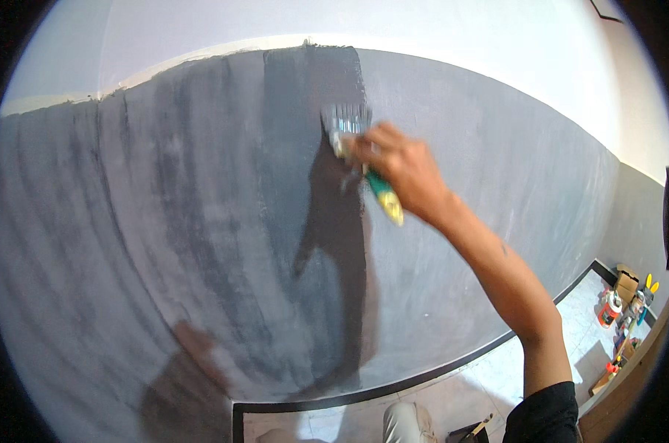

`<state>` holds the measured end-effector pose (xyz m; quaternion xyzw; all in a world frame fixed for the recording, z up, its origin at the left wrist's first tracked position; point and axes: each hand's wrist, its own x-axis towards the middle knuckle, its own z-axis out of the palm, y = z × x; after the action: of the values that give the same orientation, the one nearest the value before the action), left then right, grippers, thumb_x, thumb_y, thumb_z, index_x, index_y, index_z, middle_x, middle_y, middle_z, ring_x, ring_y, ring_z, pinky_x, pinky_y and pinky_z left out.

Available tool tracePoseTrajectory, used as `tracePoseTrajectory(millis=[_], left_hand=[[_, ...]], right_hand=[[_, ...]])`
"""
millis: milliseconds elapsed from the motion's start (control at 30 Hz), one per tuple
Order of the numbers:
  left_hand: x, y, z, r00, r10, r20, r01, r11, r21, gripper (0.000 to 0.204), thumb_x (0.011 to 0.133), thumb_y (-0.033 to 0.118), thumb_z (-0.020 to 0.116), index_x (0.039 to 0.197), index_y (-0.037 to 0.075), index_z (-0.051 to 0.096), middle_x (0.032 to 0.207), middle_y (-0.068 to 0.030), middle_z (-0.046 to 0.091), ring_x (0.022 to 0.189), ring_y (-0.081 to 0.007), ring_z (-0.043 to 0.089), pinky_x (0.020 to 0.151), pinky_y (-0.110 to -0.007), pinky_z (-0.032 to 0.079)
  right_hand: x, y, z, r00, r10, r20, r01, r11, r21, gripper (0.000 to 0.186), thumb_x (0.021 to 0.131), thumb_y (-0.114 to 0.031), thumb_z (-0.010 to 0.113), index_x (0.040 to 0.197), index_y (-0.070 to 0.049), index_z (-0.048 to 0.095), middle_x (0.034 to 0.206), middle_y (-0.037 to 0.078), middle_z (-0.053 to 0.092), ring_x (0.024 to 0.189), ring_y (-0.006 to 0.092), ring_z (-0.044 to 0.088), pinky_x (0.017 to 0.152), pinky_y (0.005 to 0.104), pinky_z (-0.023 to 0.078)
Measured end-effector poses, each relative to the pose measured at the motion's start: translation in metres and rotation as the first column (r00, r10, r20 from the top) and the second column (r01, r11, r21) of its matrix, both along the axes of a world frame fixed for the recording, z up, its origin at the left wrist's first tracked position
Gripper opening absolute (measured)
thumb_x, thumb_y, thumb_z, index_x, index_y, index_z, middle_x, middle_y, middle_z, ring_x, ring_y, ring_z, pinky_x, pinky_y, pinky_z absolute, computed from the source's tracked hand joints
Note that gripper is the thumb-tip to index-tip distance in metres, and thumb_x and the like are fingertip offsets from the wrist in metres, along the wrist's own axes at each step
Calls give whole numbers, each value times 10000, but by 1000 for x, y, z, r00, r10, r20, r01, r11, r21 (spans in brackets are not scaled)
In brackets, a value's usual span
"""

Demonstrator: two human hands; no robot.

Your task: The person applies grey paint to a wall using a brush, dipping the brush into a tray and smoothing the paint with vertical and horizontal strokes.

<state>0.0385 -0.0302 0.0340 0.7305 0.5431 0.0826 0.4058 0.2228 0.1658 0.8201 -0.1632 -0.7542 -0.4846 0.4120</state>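
Note:
My right hand (402,166) is closed round a paintbrush (384,198) with a green and yellow handle. Its wide bristles (344,117) point up and left, at the upper part of the grey wall (452,221). A darker, wet-looking vertical band of grey paint (297,96) runs down the wall by the brush. To its left the grey looks streaky; to its right it is paler and more even. The shadow of my arm and hand falls over the dark band. My left hand is out of view.
White wall (460,44) lies above the grey, with pale tape-like edging (172,66) at the upper left. A black baseboard (423,375) borders the tiled floor. Near my knee (404,422) sits a dark tray (467,434) with a brush. At right stand a paint can (609,310) and a cardboard box (626,284).

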Motion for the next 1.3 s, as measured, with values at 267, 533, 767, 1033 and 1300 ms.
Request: tracePoseTrajectory(millis=[267, 533, 767, 1033, 1300], left_hand=[[-1, -3, -3, 1000, -22, -13, 22, 1000, -4, 266, 870, 220, 652, 1047, 30, 711, 1074, -239, 715, 1001, -408, 678, 868, -462, 545], [8, -8, -18, 994, -105, -9, 105, 994, -23, 272, 875, 226, 658, 1052, 26, 713, 1080, -234, 718, 1006, -399, 682, 873, -456, 543], [0, -11, -37, 991, -133, -28, 132, 991, -35, 278, 879, 231, 664, 1055, 23, 715, 1086, -230, 721, 1010, -390, 685, 877, -451, 541], [10, -23, -33, 986, -148, -80, 134, 978, -161, 426, 872, 356, 622, 1160, 49, 685, 1135, -212, 713, 1081, -392, 676, 947, -487, 527], [-5, -57, 56, 968, 231, 98, -231, 973, -6, 306, 921, 160, 561, 1198, 54, 635, 1159, -219, 676, 1084, -419, 643, 908, -499, 515]], right_hand=[[20, -32, -42, 954, 272, 129, -88, 661, -745, 241, 886, -194, 773, 1101, -86, 782, 969, 101, 759, 890, 258, 711, 754, 380, 587], [1, -6, 110, 998, 52, 38, -55, 995, 79, 269, 918, -262, 753, 1139, -109, 766, 1109, 113, 754, 964, 266, 725, 827, 359, 589], [1, 11, 30, 998, -39, -48, 44, 991, 125, 313, 916, -122, 631, 1220, -157, 700, 1096, 72, 694, 1011, 285, 676, 724, 415, 603], [25, -39, -248, 957, -70, 283, 186, 895, -406, 442, 869, -148, 642, 1304, -70, 648, 1131, 26, 639, 992, 181, 626, 577, 279, 573], [71, -108, -369, 893, -7, -449, -437, 213, -874, 250, 884, -144, 771, 1098, -15, 760, 892, 138, 737, 759, 256, 688, 695, 354, 549]])
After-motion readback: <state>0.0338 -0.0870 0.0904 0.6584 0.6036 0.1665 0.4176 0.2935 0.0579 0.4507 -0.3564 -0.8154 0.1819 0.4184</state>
